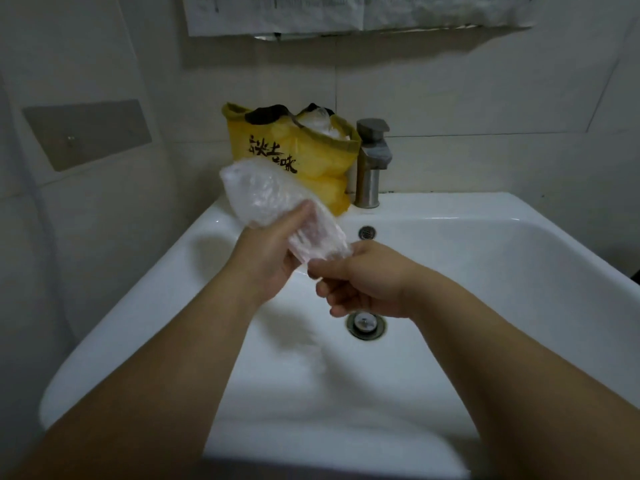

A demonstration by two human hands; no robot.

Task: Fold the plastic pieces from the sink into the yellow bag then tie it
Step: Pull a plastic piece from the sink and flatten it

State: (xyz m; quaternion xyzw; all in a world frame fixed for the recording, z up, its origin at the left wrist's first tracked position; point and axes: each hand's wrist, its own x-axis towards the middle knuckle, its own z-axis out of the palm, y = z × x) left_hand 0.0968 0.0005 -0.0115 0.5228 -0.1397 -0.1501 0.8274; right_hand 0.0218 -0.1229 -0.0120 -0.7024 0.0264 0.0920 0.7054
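A clear crinkled plastic piece (pixel 258 194) is held above the white sink (pixel 485 271), slanting up to the left. My left hand (pixel 268 252) grips its middle, thumb on top. My right hand (pixel 360 278) pinches its lower right end. The yellow bag (pixel 311 168) with black lettering stands open on the sink's back ledge, just behind the plastic piece. Clear plastic (pixel 320 121) shows inside the bag's mouth.
A metal faucet (pixel 372 161) stands right of the bag. The drain (pixel 365 323) lies in the basin below my right hand, with an overflow hole (pixel 367 232) on the back wall. Tiled walls surround the sink; a grey plate (pixel 86 133) is on the left wall.
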